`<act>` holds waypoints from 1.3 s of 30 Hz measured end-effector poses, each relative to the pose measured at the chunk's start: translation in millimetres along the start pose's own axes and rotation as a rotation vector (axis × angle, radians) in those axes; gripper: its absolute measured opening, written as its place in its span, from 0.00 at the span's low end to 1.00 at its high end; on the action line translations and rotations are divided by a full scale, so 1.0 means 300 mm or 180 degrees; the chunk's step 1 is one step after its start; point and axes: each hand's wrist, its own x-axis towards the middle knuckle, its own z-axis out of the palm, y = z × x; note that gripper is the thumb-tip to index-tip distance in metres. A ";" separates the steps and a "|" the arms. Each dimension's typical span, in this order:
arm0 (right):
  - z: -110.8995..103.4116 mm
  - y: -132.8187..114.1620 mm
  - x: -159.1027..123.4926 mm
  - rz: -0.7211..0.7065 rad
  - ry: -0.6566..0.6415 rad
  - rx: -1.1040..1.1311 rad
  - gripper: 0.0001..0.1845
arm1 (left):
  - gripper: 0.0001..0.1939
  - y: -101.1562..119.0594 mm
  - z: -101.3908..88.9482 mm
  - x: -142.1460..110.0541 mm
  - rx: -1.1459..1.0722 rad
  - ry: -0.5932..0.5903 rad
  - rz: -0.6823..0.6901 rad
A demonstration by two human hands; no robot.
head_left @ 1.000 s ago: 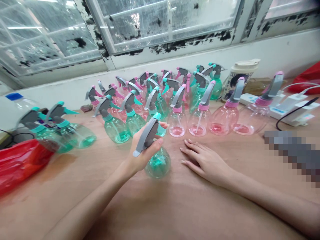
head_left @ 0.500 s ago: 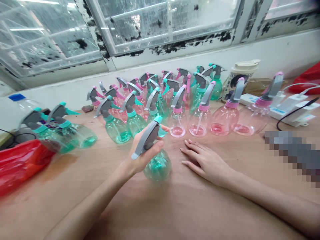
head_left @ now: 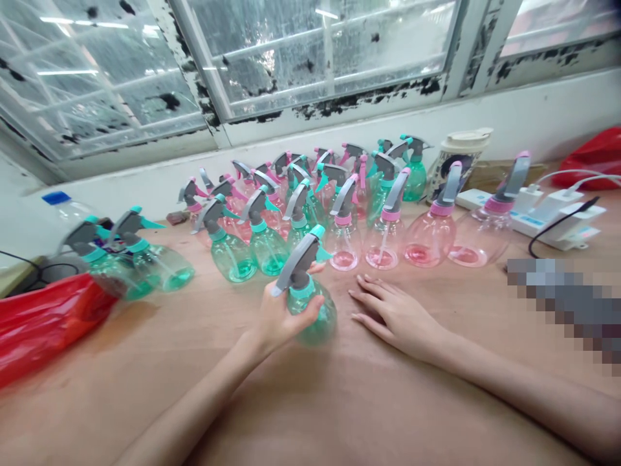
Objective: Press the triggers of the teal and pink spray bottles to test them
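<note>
My left hand (head_left: 281,316) is closed around a teal spray bottle (head_left: 315,312) with a grey trigger head, which stands on the wooden table (head_left: 310,401) in front of me. My right hand (head_left: 395,314) lies flat on the table just right of that bottle, fingers stretched out and holding nothing. Behind both hands stand several teal spray bottles (head_left: 231,249) and several pink spray bottles (head_left: 388,236) in rows toward the wall.
Two teal bottles (head_left: 145,259) stand apart at the left near a red plastic bag (head_left: 43,320). A patterned cup with a lid (head_left: 458,155), a white power strip with cables (head_left: 548,217) and another red bag (head_left: 592,158) sit at the right. A blurred patch (head_left: 567,304) covers something on the right.
My left hand slid down from the trigger head to the bottle's body, and the bottle went from tilted to upright. The right hand has stayed flat.
</note>
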 end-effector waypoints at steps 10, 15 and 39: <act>0.019 0.011 -0.007 -0.0052 0.0099 -0.0012 0.24 | 0.21 0.009 -0.054 -0.060 0.0269 -0.0311 -0.0062; 0.027 0.016 -0.011 -0.0070 0.0133 -0.0016 0.24 | 0.23 -0.034 -0.161 -0.143 0.0615 -0.0185 -0.0117; -0.015 -0.257 0.296 0.0011 0.0018 0.0888 0.21 | 0.24 -0.386 -0.563 -0.115 0.2661 0.0880 -0.0930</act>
